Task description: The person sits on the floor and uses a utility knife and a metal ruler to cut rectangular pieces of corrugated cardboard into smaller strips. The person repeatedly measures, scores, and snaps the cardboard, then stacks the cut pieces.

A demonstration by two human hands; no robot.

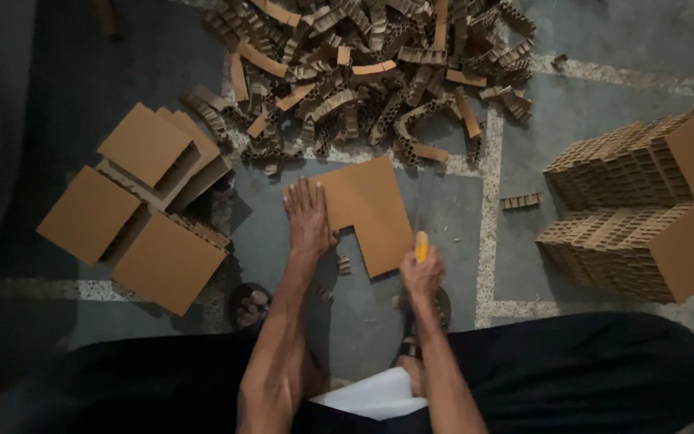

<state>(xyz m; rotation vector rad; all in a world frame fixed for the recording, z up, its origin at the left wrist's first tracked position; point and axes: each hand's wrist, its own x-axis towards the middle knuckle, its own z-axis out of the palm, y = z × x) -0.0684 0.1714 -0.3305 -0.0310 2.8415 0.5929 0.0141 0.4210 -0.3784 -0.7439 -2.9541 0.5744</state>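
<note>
Overhead, from head camera: worker squats on concrete floor (443,209). Left hand (308,219) lies flat, fingers spread, pinning L-shaped cardboard piece (371,210) so it cannot slide. Right hand (422,273) clenched around yellow-handled cutter (421,245) at piece's right edge. Finished blocks (142,205) stacked left, honeycomb L-stacks (644,201) right, offcut heap (363,72) pushed ahead, clear of cutting spot.

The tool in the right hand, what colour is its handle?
Yellow: the cutter handle sticks up from the right hand, seen in the head view.
</note>
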